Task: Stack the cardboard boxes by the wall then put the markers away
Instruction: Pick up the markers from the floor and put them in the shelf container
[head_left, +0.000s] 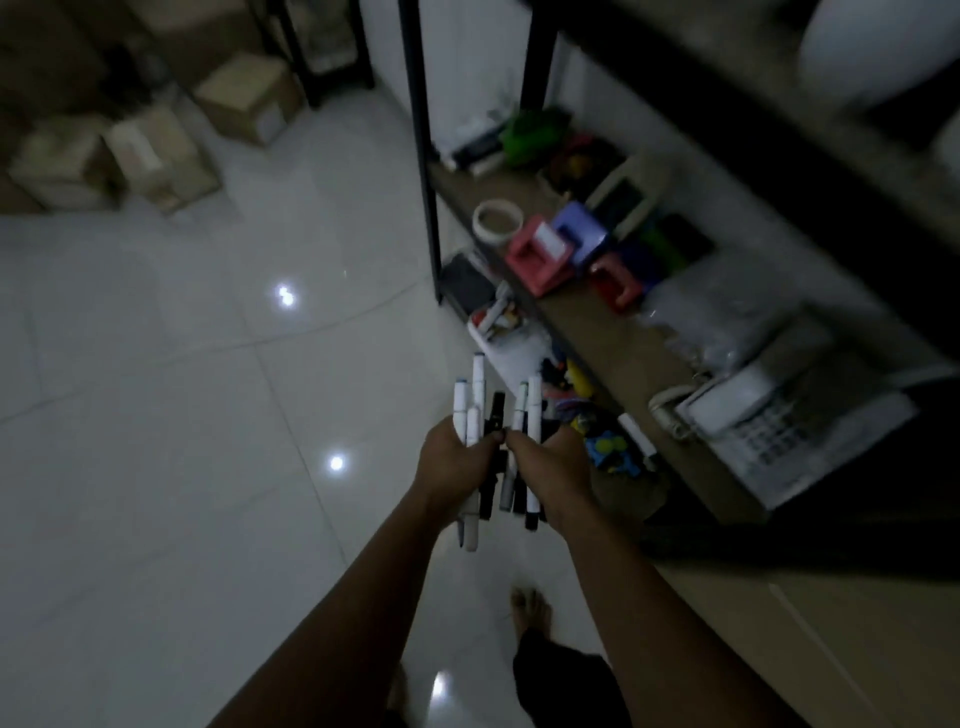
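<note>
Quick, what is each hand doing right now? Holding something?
Left hand: curled round a bunch of markers, white and black.
Right hand: curled round a second bunch of markers.

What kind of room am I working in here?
Probably a storeroom or back office: cardboard boxes on the tiled floor, and a metal-framed shelf holding a desk phone and a tape roll.

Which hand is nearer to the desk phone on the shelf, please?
Right. The right hand, gripping markers, is on the shelf side, closer to the phone. The left hand, also gripping markers, sits farther away, over the floor.
</note>
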